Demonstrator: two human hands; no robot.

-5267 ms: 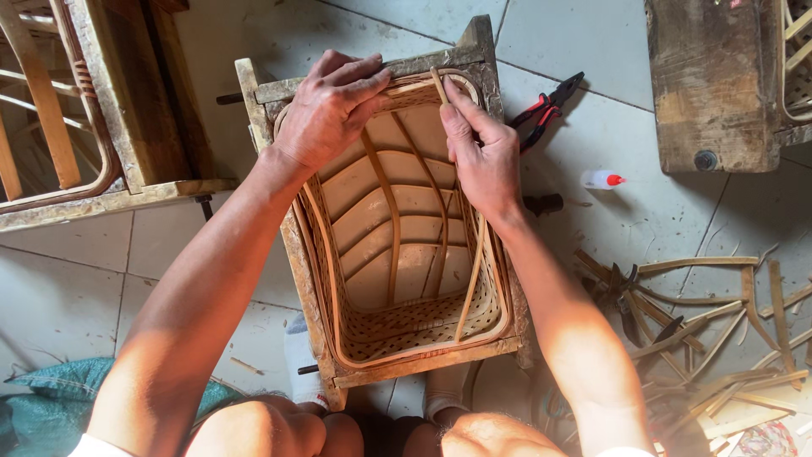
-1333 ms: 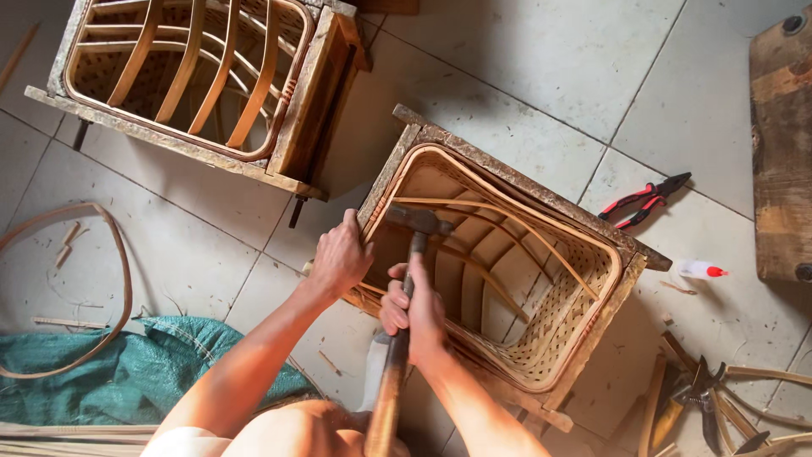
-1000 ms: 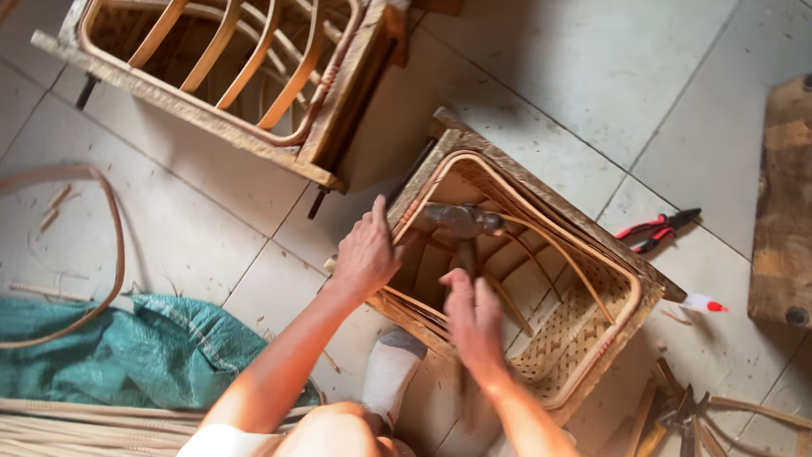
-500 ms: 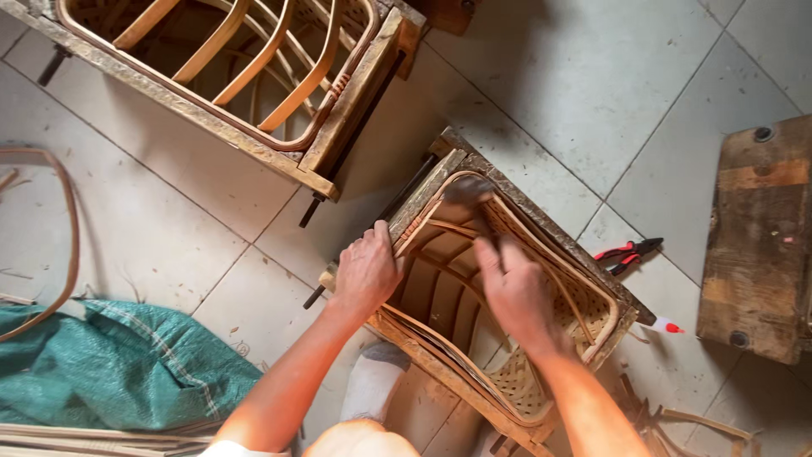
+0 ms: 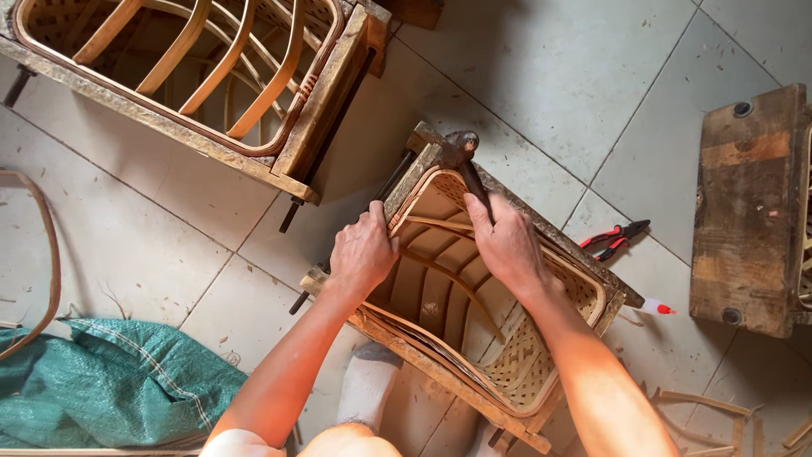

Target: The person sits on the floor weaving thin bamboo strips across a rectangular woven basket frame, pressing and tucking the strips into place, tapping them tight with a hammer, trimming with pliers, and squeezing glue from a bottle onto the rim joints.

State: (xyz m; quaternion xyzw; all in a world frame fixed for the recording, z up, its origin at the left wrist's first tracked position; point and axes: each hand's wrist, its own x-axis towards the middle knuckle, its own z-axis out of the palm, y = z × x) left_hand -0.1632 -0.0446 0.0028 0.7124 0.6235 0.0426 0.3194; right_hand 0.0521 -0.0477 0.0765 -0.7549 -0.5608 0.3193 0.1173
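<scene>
Woven basket (image 5: 516, 355) sits tilted inside a rough wooden frame (image 5: 558, 241) on the tile floor. Hammer (image 5: 468, 161): metal head rests on the frame's top corner, handle slanting down.

Second frame (image 5: 194, 76) behind basket frame (image 5: 474, 296), pliers (image 5: 613, 239) right, sack (image 5: 110, 385) left, possibly bunched.
</scene>
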